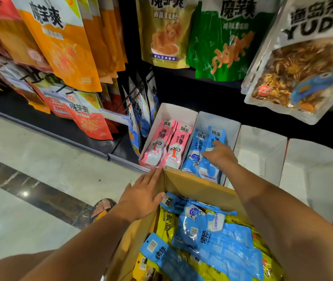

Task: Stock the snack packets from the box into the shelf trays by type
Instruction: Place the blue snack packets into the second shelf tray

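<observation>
Blue glossy packets lie under right hand.

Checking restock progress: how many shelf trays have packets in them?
2. The left tray holds pink packets; the next tray holds blue packets. The trays further right look empty, though an arm hides part.

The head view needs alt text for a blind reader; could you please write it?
The right hand grips blue packets in a white shelf tray beside pink packets; the left hand rests on the cardboard box of loose packets.
</observation>
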A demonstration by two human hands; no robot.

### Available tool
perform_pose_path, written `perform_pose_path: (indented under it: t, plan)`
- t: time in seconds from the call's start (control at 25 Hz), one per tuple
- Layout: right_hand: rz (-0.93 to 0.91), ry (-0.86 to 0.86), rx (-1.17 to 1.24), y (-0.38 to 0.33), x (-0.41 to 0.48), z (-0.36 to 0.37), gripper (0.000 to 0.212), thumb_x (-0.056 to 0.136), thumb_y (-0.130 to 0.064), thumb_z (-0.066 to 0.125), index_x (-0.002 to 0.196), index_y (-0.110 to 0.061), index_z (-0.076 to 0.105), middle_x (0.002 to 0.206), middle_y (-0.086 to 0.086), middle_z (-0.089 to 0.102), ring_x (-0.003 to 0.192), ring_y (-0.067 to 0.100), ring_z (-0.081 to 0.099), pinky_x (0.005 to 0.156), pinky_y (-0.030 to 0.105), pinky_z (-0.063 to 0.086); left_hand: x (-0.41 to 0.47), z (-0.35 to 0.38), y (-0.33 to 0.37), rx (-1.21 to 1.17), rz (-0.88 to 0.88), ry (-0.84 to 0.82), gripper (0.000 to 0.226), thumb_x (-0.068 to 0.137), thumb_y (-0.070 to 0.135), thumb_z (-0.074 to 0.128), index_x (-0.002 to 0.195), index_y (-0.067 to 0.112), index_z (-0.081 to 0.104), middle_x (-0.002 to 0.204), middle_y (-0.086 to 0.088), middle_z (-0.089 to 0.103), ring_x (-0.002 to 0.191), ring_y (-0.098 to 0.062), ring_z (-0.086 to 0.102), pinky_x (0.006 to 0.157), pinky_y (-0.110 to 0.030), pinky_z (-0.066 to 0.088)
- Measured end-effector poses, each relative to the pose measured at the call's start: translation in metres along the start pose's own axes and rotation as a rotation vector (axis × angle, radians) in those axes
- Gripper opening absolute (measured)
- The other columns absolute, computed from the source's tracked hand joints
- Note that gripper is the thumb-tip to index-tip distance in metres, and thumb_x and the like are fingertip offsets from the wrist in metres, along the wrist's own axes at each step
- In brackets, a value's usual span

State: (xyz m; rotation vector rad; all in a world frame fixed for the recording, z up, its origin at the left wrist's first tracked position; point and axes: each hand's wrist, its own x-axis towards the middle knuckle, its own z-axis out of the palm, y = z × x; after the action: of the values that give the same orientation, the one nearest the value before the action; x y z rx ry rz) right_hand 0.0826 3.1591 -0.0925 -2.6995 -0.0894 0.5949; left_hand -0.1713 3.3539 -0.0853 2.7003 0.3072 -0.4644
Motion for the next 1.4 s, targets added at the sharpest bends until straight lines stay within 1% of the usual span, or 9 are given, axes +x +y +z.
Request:
perform_pose_path:
  t: [0.12,0.24,0.44,0.68,0.92,1.04,1.12,1.24,1.4]
  plan:
    - [0.047,-0.007,-0.054,0.010,0.016,0.018,0.069,0.082,-0.061,0.063,0.139,-0.026,0.045,0.134,0.009,0.052,0.114,0.032,0.058,0.086,0.041,0.055,-0.002,0.012,0.004,-0.197,0.038,0.092,0.080,0.102,0.058,0.037,0.155,0.050,-0.022,0.171,0.014,0.000,0.137,-0.024,0.051,0.098,-0.047,0.055]
    - [0.056,0.016,-0.140,0.017,0.029,0.032,0.069,0.086,-0.061,0.061,0.141,-0.023,0.045,0.139,0.013,0.044,0.118,0.032,0.055,0.084,0.040,0.051,-0.001,0.014,0.008,-0.183,0.009,0.162,0.076,0.103,0.057,0.036,0.155,0.051,-0.020,0.171,0.016,0.006,0.125,-0.022,0.061,0.088,-0.043,0.058]
    - [0.029,-0.020,-0.187,0.023,0.042,0.055,0.066,0.092,-0.056,0.059,0.142,-0.016,0.043,0.143,0.019,0.038,0.121,0.035,0.052,0.090,0.041,0.050,0.003,0.015,0.008,-0.111,-0.018,0.172,0.077,0.103,0.057,0.035,0.154,0.049,-0.022,0.170,0.016,0.011,0.115,-0.020,0.065,0.077,-0.039,0.060]
    - [0.017,-0.099,-0.210,0.026,0.050,0.058,0.070,0.094,-0.052,0.055,0.149,-0.017,0.033,0.148,0.018,0.039,0.136,0.034,0.036,0.102,0.042,0.044,0.006,0.020,0.004,-0.074,-0.018,0.201,0.077,0.103,0.058,0.034,0.155,0.048,-0.021,0.170,0.014,0.012,0.118,-0.021,0.065,0.078,-0.039,0.059]
    - [-0.051,-0.070,-0.110,0.019,0.003,0.025,0.070,0.091,-0.046,0.060,0.150,-0.018,0.035,0.150,0.015,0.032,0.129,0.037,0.047,0.104,0.045,0.047,0.003,0.019,0.005,0.033,0.020,0.204,0.079,0.103,0.059,0.034,0.157,0.043,-0.022,0.169,0.004,0.020,0.115,-0.026,0.065,0.076,-0.042,0.060]
    - [-0.146,-0.032,-0.069,0.023,-0.046,0.001,0.064,0.091,-0.034,0.062,0.149,-0.022,0.038,0.151,0.007,0.031,0.125,0.032,0.051,0.097,0.042,0.050,-0.008,0.011,0.007,0.146,0.014,0.073,0.078,0.104,0.060,0.028,0.159,0.033,-0.020,0.172,-0.003,0.004,0.128,-0.033,0.054,0.087,-0.047,0.056]
    - [-0.227,0.027,-0.028,0.026,-0.084,-0.013,0.061,0.090,-0.032,0.063,0.147,-0.023,0.042,0.151,0.005,0.033,0.124,0.029,0.052,0.095,0.041,0.050,-0.026,0.005,0.010,0.179,0.031,0.021,0.072,0.104,0.061,0.024,0.163,0.031,-0.006,0.172,-0.004,-0.004,0.139,-0.034,0.044,0.098,-0.050,0.052]
    - [-0.325,0.062,-0.032,0.032,-0.134,-0.029,0.057,0.092,-0.035,0.064,0.145,-0.025,0.044,0.153,0.000,0.032,0.131,0.026,0.048,0.100,0.041,0.048,-0.063,0.007,0.016,0.184,0.027,0.013,0.074,0.100,0.066,0.010,0.163,0.028,0.011,0.172,-0.005,-0.003,0.148,-0.032,0.031,0.109,-0.051,0.043]
    - [-0.391,0.014,-0.021,0.048,-0.196,-0.034,0.056,0.093,-0.031,0.065,0.145,-0.022,0.046,0.153,0.003,0.032,0.128,0.025,0.051,0.105,0.036,0.045,-0.127,0.035,0.017,0.199,0.040,0.047,0.094,0.085,0.071,-0.013,0.164,0.028,0.014,0.172,-0.004,0.000,0.157,-0.031,0.010,0.123,-0.051,0.025]
